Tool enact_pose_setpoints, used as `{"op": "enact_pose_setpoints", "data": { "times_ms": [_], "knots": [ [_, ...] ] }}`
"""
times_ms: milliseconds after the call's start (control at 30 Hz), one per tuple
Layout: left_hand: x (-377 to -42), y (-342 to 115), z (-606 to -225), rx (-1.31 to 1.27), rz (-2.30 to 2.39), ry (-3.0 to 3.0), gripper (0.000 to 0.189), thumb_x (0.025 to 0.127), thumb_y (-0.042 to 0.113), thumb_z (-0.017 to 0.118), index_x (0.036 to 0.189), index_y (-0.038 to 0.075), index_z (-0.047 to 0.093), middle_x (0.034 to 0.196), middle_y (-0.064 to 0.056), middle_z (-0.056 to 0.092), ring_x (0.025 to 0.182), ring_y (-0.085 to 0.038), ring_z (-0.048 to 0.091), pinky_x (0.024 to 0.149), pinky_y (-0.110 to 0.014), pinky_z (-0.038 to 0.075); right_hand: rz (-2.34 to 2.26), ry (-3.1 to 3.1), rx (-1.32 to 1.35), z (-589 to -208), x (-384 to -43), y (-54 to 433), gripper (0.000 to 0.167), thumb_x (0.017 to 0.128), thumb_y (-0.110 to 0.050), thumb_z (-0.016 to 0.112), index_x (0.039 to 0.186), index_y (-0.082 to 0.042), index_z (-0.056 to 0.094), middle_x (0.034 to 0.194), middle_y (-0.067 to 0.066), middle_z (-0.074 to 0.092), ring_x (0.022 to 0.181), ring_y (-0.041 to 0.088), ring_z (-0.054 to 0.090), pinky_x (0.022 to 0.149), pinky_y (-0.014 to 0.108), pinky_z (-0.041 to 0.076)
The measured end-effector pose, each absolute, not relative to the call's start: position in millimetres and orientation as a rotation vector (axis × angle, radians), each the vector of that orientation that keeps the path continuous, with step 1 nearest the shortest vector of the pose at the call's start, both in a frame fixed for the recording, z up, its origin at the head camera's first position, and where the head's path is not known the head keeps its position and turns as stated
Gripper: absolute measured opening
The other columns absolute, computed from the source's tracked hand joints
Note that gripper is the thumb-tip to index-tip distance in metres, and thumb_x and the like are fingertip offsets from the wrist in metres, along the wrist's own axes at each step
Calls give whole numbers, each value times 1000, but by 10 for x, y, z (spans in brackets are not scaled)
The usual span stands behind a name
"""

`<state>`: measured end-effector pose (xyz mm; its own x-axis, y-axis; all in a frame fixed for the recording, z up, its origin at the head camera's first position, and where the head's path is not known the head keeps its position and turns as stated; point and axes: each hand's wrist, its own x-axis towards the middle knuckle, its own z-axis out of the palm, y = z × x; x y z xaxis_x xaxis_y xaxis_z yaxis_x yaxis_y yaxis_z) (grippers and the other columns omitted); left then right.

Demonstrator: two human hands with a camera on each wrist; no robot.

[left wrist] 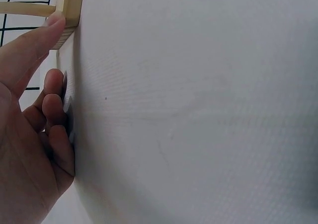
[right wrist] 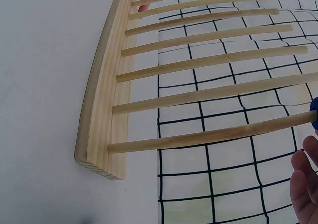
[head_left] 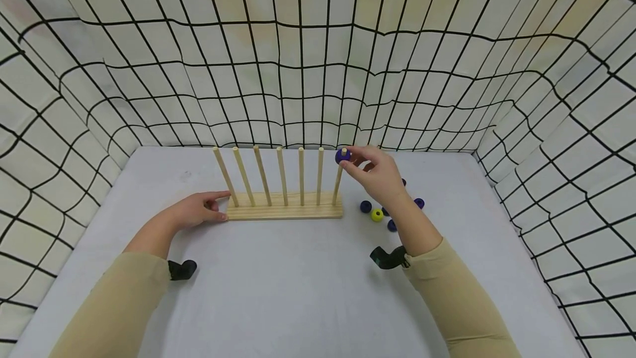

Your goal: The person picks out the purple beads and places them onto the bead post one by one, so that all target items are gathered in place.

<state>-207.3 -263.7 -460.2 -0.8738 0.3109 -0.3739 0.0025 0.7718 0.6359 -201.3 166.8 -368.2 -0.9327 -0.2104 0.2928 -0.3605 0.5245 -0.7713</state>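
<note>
Head view: right hand (head_left: 375, 173) is pinching one threaded bead (head_left: 339, 157); left hand (head_left: 194, 209), spread, is touching rack's (head_left: 285, 214) left edge; loose beads (head_left: 365, 206) remaining.

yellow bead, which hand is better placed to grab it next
Right hand, probably: the yellow bead lies close, on its side of the wooden base, though that hand holds a blue bead at the top of the end peg. The left hand is at the base's other end.

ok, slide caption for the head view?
Right hand holds a dark-blue bead at the tip of the rightmost peg; left hand holds the left end of the wooden rack.
</note>
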Motion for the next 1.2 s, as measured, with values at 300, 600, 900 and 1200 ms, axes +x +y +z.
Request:
{"op": "enact_pose_setpoints", "data": {
  "times_ms": [300, 600, 900, 1200],
  "knots": [
    [-2091, -2653, -4642, 235, 884, 2507, 79, 88, 35, 76, 151, 4, 40, 92, -6, 51, 82, -21, 46, 74, -36, 36, 1397, -2621, 486, -3779, -2023, 1675, 40, 93, -34, 70, 129, -14, 67, 106, 1, 65, 99, 17, 59, 83, 36, 50],
    [-2079, -2639, -4661, 230, 875, 2509, 79, 87, 37, 76, 150, 4, 41, 93, -6, 51, 84, -21, 46, 74, -36, 35, 1356, -2689, 477, -3881, -2023, 1682, 42, 93, -37, 71, 130, -18, 67, 109, -1, 64, 101, 17, 59, 84, 36, 50],
    [-2084, -2633, -4640, 222, 876, 2520, 78, 87, 35, 76, 150, 5, 42, 93, -6, 51, 83, -20, 46, 75, -36, 35, 1306, -2772, 462, -3950, -2024, 1682, 40, 92, -38, 71, 125, -16, 69, 109, 0, 65, 99, 19, 59, 81, 37, 51],
    [-2084, -2621, -4609, 247, 881, 2506, 79, 88, 35, 76, 150, 2, 40, 93, -6, 52, 83, -20, 46, 74, -36, 36, 1253, -2854, 432, -4042, -2020, 1679, 42, 92, -42, 70, 126, -18, 69, 110, -1, 64, 99, 18, 59, 80, 37, 50]
  ]
}}
